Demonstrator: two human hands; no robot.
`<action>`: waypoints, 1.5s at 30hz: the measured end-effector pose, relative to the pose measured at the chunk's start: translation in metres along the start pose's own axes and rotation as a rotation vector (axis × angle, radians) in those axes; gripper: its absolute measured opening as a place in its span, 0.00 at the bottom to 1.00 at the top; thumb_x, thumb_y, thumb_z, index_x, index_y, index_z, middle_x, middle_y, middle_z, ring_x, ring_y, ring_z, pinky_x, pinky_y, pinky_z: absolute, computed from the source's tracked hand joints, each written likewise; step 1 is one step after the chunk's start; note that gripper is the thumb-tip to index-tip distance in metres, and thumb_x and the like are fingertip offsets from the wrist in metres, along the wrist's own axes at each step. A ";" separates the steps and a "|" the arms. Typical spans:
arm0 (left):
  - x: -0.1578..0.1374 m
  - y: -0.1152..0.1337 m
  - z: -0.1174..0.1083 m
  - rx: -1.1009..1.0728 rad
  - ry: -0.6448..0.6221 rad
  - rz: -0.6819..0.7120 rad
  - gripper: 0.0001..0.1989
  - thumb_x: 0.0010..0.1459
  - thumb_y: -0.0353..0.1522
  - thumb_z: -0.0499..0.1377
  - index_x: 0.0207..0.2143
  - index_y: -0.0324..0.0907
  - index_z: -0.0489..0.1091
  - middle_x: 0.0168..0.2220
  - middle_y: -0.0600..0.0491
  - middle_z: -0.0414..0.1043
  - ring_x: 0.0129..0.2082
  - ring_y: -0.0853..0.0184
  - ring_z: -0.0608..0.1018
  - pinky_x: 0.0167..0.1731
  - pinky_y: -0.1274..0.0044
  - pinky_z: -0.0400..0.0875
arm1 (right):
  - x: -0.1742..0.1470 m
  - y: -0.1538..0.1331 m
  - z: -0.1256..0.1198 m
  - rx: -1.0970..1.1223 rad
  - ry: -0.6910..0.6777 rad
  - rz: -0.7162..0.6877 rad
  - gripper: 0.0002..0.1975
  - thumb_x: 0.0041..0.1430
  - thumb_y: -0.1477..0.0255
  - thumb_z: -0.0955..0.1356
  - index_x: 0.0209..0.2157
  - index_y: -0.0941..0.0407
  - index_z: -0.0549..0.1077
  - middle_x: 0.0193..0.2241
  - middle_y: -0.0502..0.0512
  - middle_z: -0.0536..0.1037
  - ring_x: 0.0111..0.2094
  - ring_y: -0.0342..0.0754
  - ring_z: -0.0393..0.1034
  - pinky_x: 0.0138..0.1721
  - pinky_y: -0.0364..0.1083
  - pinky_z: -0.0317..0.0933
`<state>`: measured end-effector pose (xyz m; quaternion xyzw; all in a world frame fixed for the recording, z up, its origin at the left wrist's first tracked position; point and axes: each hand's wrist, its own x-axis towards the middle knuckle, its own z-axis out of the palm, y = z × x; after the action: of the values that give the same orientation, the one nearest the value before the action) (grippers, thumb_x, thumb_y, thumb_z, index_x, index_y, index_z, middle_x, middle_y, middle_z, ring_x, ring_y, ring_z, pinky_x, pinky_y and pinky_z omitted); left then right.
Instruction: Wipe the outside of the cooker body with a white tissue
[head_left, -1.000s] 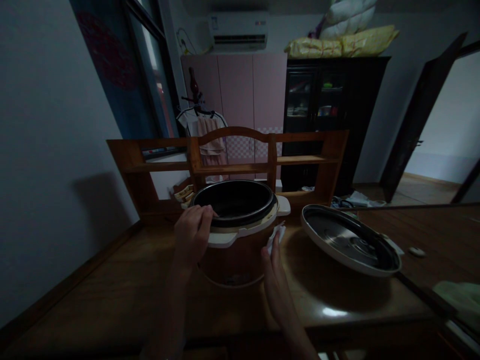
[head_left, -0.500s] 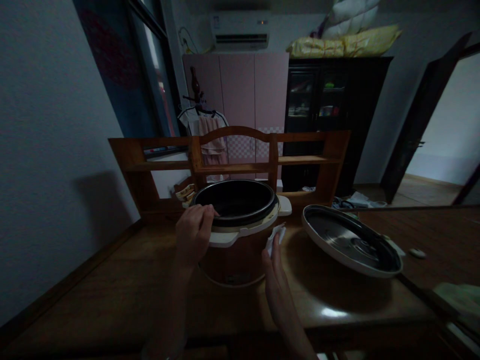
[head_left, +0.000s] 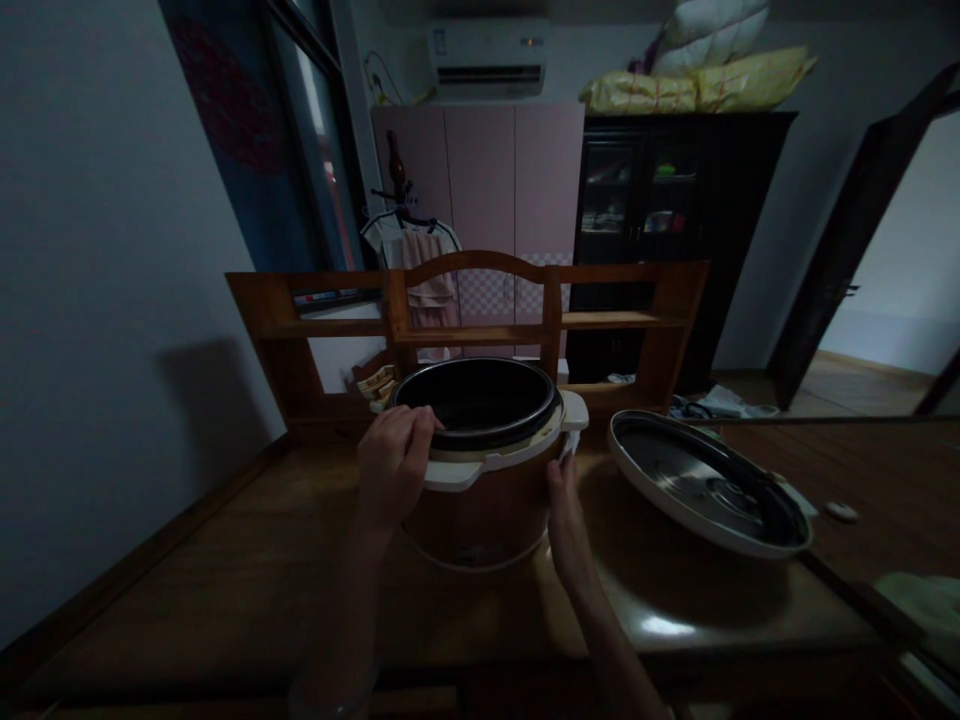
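Observation:
A brown electric cooker (head_left: 480, 515) with a cream rim and handles stands on the wooden desk, its top uncovered and a dark inner pot (head_left: 484, 395) inside. My left hand (head_left: 394, 462) is closed over the left front of the rim, fingers curled at the pot's edge. Against the cooker's right side, just under the right handle (head_left: 574, 412), my right hand (head_left: 568, 515) presses a white tissue (head_left: 571, 442); its fingertips are partly hidden. The detached lid (head_left: 701, 490) lies to the right, with its metal inner face upward.
A wooden shelf rack (head_left: 480, 335) rises behind the cooker. On the left, a wall (head_left: 112, 350) borders the desk (head_left: 285, 560). A small white object (head_left: 841, 511) and pale cloth (head_left: 919, 605) lie at the right.
My right hand has moved forward and slightly right, bringing the tissue from in front of the cooker to its right side. My left hand stays on the rim. The view has shifted slightly.

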<state>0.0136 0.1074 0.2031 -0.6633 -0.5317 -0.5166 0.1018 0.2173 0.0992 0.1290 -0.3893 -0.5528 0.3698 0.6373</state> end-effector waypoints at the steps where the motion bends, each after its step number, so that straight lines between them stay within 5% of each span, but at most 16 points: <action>1: 0.000 0.000 0.000 -0.004 0.000 -0.001 0.19 0.67 0.39 0.46 0.27 0.44 0.70 0.30 0.52 0.73 0.36 0.64 0.74 0.43 0.71 0.64 | -0.004 0.002 0.002 -0.012 0.004 -0.002 0.36 0.69 0.52 0.54 0.69 0.48 0.33 0.71 0.47 0.33 0.71 0.49 0.27 0.69 0.57 0.33; 10: -0.001 -0.001 0.000 0.002 0.004 0.000 0.19 0.67 0.38 0.46 0.28 0.44 0.70 0.30 0.52 0.73 0.36 0.65 0.73 0.42 0.72 0.63 | -0.057 0.025 0.022 -0.262 -0.029 -0.037 0.37 0.69 0.57 0.58 0.69 0.46 0.30 0.70 0.43 0.25 0.70 0.51 0.19 0.69 0.60 0.26; 16: 0.000 -0.001 0.000 0.011 -0.008 0.013 0.20 0.67 0.39 0.45 0.28 0.43 0.71 0.30 0.53 0.72 0.36 0.65 0.73 0.43 0.72 0.63 | -0.028 0.020 0.012 -0.222 -0.004 -0.076 0.36 0.70 0.55 0.56 0.69 0.47 0.30 0.70 0.45 0.28 0.71 0.49 0.22 0.69 0.58 0.27; 22: -0.001 0.001 0.000 0.006 -0.003 0.001 0.20 0.67 0.39 0.45 0.28 0.44 0.71 0.30 0.53 0.72 0.36 0.65 0.73 0.42 0.72 0.64 | 0.003 0.037 -0.002 -0.111 0.013 0.049 0.38 0.67 0.50 0.56 0.69 0.49 0.35 0.71 0.47 0.35 0.71 0.49 0.28 0.69 0.57 0.29; 30: -0.001 0.001 0.000 0.006 0.005 0.007 0.20 0.67 0.39 0.45 0.29 0.43 0.71 0.30 0.53 0.73 0.36 0.66 0.73 0.41 0.72 0.64 | -0.029 0.053 -0.004 -0.078 0.005 0.178 0.40 0.67 0.49 0.56 0.69 0.51 0.32 0.71 0.48 0.33 0.71 0.48 0.27 0.69 0.55 0.28; 36: -0.001 0.001 -0.001 0.006 -0.007 0.004 0.20 0.67 0.38 0.45 0.28 0.43 0.71 0.30 0.52 0.73 0.36 0.65 0.73 0.42 0.72 0.64 | -0.059 0.044 0.017 -0.176 -0.001 0.028 0.36 0.70 0.55 0.56 0.69 0.48 0.30 0.70 0.44 0.26 0.70 0.49 0.20 0.69 0.58 0.24; 45: -0.001 -0.001 0.000 0.004 -0.009 0.003 0.20 0.67 0.39 0.46 0.28 0.44 0.70 0.30 0.53 0.71 0.36 0.65 0.73 0.41 0.72 0.63 | -0.031 0.023 0.010 -0.158 0.008 -0.014 0.34 0.71 0.57 0.55 0.68 0.46 0.28 0.70 0.44 0.26 0.70 0.47 0.23 0.69 0.58 0.27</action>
<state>0.0128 0.1075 0.2022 -0.6664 -0.5322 -0.5123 0.1014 0.2025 0.0817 0.0966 -0.4359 -0.5805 0.3190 0.6093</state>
